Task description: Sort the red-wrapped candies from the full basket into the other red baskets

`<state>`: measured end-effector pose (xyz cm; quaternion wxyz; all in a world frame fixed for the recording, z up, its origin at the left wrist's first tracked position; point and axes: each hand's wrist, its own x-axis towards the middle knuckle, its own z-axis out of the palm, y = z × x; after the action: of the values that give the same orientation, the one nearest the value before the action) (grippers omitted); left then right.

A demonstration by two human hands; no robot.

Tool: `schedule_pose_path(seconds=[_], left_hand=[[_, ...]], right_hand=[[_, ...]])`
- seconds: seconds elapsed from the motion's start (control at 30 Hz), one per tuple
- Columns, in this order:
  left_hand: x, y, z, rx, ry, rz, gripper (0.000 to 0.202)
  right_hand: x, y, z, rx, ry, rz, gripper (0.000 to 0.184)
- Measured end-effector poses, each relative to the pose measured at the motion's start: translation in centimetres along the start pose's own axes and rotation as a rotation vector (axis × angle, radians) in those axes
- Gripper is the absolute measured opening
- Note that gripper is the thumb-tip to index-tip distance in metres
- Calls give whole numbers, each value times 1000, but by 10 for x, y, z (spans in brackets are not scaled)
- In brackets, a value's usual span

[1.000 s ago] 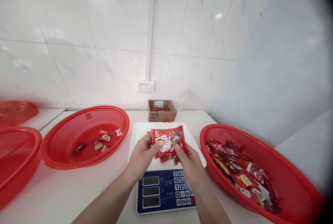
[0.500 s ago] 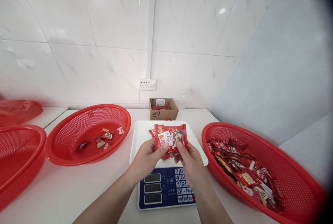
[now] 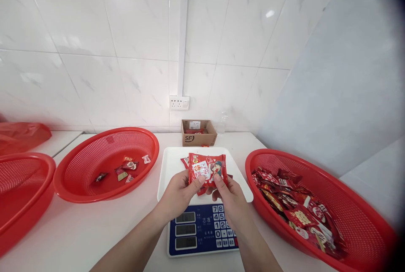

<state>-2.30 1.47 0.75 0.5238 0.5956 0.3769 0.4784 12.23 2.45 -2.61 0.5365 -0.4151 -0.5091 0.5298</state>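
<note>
Between both hands is a red candy packet (image 3: pixel 207 166) with a white label and two cartoon figures printed on it. My left hand (image 3: pixel 180 192) grips its left side, thumb on the front. The lower right side is pinched by my right hand (image 3: pixel 230 194), thumb on the front and fingers behind. The packet is held above the white pan (image 3: pixel 167 166) of a digital scale (image 3: pixel 204 230). More red packets (image 3: pixel 185 162) lie on the pan, mostly hidden behind the held one. My right forearm covers part of the keypad.
On the right, a red plastic basket (image 3: pixel 354 183) holds many wrapped candies (image 3: pixel 300 213). Another red basket (image 3: pixel 76 154), left, has several small packets in it. A third basket (image 3: pixel 22 196) and red plastic bag (image 3: pixel 23 135) are far left. Behind the scale stands a cardboard box (image 3: pixel 201 139).
The held packet has tipped slightly and its printed front catches the light differently. Both hands keep nearly the same place and hold.
</note>
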Motion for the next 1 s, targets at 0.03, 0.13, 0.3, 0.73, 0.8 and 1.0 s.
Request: schedule_pose_path(seconds=[0.03, 0.13, 0.3, 0.73, 0.8, 1.0], left_hand=[[0, 0, 0, 0, -8, 6, 29], [0, 0, 0, -1, -23, 9, 30], [0, -1, -2, 34, -4, -3, 30], [-1, -3, -3, 53, -31, 14, 31], [-1, -4, -3, 48, -32, 18, 31], [-1, -4, -2, -15, -138, 27, 29]], right_hand=[[0, 0, 0, 4, 1, 2, 37], [2, 1, 1, 15, 7, 5, 37], [1, -2, 3, 8, 8, 10, 39], [3, 2, 0, -61, 19, -25, 36], [2, 1, 0, -97, 32, -40, 36], [-3, -5, 2, -239, 76, -97, 40]])
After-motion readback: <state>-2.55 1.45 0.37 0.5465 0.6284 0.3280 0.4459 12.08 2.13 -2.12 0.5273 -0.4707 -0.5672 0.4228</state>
